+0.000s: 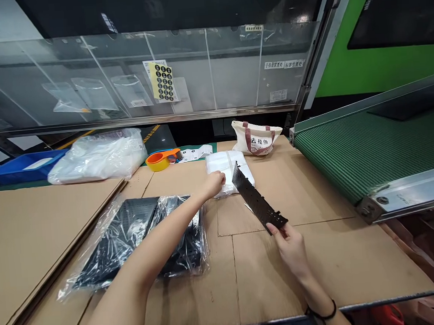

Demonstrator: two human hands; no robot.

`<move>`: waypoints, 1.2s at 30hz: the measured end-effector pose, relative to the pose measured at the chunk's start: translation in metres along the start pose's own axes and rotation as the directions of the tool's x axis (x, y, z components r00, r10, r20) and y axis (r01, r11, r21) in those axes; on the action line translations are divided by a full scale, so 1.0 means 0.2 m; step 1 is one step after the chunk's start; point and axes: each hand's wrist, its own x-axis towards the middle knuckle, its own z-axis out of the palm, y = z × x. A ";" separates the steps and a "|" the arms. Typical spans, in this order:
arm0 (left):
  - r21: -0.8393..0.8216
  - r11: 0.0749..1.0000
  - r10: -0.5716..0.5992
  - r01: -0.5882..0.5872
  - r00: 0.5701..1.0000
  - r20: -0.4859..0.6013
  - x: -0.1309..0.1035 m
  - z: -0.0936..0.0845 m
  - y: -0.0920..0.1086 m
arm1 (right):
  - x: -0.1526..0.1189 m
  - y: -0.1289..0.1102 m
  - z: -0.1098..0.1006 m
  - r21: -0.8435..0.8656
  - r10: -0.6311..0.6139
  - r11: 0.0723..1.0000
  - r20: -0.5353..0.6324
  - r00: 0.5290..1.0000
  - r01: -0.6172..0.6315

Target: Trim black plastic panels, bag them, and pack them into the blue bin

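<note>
My right hand grips the near end of a thin black perforated plastic panel, which tilts up and away to the left above the cardboard. Stretched out across the table, my left hand has its fingers curled closed at the left side of a stack of white plastic bags. It seems to pinch the bags' edge, though the fingertips are partly hidden. Under my left forearm lie black panels in clear plastic wrapping.
Cardboard covers the table. An orange tape dispenser, a large bundle of clear bags and a blue tray stand at the back left. A cloth bag sits behind the stack. At right runs a green conveyor belt.
</note>
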 end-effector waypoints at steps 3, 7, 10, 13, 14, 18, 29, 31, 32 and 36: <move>-0.083 0.996 -0.041 0.040 0.999 -0.006 -0.01 0.00 0.00 | 0.04 -0.02 0.05 -0.056 -0.062 0.996 0.051 0.997 0.065; -0.246 0.963 -0.132 0.114 0.990 -0.058 -0.01 0.00 -0.01 | 0.06 -0.02 0.10 -0.112 -0.080 0.989 0.102 0.992 0.091; -0.419 0.893 -0.229 0.161 0.967 -0.116 0.01 -0.02 -0.02 | 0.05 -0.02 0.11 -0.103 -0.074 0.991 0.114 0.991 0.086; -0.585 0.792 -0.329 0.173 0.929 -0.170 0.04 -0.05 -0.01 | 0.04 -0.02 0.12 -0.091 -0.054 0.994 0.104 0.993 0.064; -0.623 0.763 -0.357 0.172 0.916 -0.185 0.05 -0.07 0.00 | 0.03 -0.02 0.12 -0.084 -0.044 0.995 0.097 0.994 0.052; -0.664 0.724 -0.427 0.186 0.877 -0.220 0.04 -0.15 0.05 | 0.04 -0.01 0.12 -0.031 0.018 0.999 0.039 0.999 -0.017; -0.582 0.775 -0.287 0.246 0.958 0.022 -0.19 -0.38 0.06 | -0.04 -0.04 -0.05 0.476 0.355 0.797 0.128 0.926 -0.372; -0.570 0.778 -0.230 0.266 0.964 0.137 -0.25 -0.37 0.09 | -0.12 -0.08 -0.09 0.565 0.444 0.591 0.369 0.817 -0.576; -0.567 0.779 -0.200 0.268 0.963 0.179 -0.27 -0.36 0.11 | -0.17 -0.09 -0.10 0.569 0.463 0.487 0.475 0.748 -0.663; -0.559 0.798 -0.098 0.227 0.963 0.251 -0.32 -0.33 0.17 | -0.29 -0.11 -0.07 0.603 0.542 0.238 0.568 0.619 -0.762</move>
